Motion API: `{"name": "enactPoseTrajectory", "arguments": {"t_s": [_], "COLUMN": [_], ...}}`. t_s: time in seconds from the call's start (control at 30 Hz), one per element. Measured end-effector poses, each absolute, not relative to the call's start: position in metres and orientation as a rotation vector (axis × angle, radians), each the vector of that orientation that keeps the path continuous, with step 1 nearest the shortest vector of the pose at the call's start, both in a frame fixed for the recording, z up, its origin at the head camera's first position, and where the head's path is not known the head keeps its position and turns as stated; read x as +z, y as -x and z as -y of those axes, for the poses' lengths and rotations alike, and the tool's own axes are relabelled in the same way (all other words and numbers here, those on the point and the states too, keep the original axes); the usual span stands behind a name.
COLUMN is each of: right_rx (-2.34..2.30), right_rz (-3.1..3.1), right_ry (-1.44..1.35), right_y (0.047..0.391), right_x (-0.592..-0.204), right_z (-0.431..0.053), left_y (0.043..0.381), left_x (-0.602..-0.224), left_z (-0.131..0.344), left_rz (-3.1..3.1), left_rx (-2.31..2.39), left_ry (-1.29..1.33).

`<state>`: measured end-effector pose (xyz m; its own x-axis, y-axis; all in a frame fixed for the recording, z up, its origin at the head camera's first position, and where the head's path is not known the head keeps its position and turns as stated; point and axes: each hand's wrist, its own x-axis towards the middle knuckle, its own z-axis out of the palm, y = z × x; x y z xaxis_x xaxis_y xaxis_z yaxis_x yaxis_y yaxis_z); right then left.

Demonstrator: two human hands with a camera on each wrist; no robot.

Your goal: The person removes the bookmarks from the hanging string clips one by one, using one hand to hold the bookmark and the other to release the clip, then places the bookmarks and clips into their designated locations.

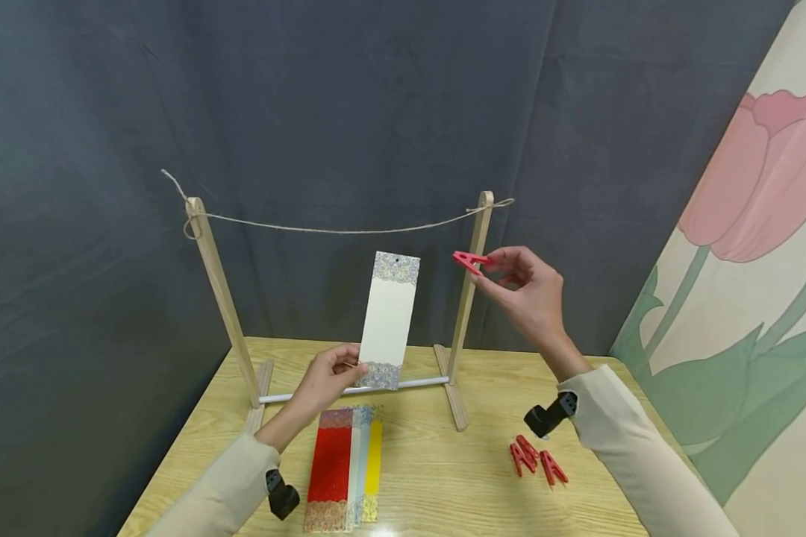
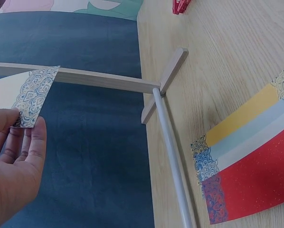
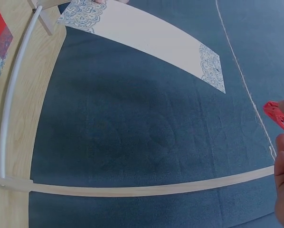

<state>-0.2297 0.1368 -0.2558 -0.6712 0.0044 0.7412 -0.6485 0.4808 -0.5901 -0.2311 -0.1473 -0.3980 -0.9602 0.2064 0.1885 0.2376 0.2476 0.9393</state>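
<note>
My left hand (image 1: 329, 377) pinches the lower left corner of a cream bookmark-like card (image 1: 388, 321) with blue patterned bands at both ends and a small hole near the top. The card stands upright, its top edge a little below the twine (image 1: 322, 230). In my right hand (image 1: 527, 287) a red clothespin (image 1: 470, 262) is held between thumb and fingers, to the right of the card and in front of the right post. The right wrist view shows the clothespin (image 3: 279, 115) at its right edge, close to the twine.
A wooden stand with a left post (image 1: 223, 298), a right post (image 1: 473, 291) and a white crossbar (image 1: 410, 383) carries the twine. Overlapping red, pale blue and yellow cards (image 1: 329, 466) lie at the front. Three red clothespins (image 1: 533, 459) lie at the right. A dark curtain (image 1: 349, 112) hangs behind.
</note>
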Motion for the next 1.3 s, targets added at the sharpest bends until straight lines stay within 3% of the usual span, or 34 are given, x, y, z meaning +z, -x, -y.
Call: {"name": "enactPoseTrajectory", "arguments": {"t_s": [1.3], "right_rx": [1.243], "right_rz": [2.043], "right_ry": [-0.344], "right_y": [0.210], "right_x": [-0.286], "right_z": [-0.163], "left_y": [0.215], "left_x": [-0.418], "left_z": [0.173], "left_rz": [2.417], "left_rx": [-2.022], "left_ry": [0.389]}}
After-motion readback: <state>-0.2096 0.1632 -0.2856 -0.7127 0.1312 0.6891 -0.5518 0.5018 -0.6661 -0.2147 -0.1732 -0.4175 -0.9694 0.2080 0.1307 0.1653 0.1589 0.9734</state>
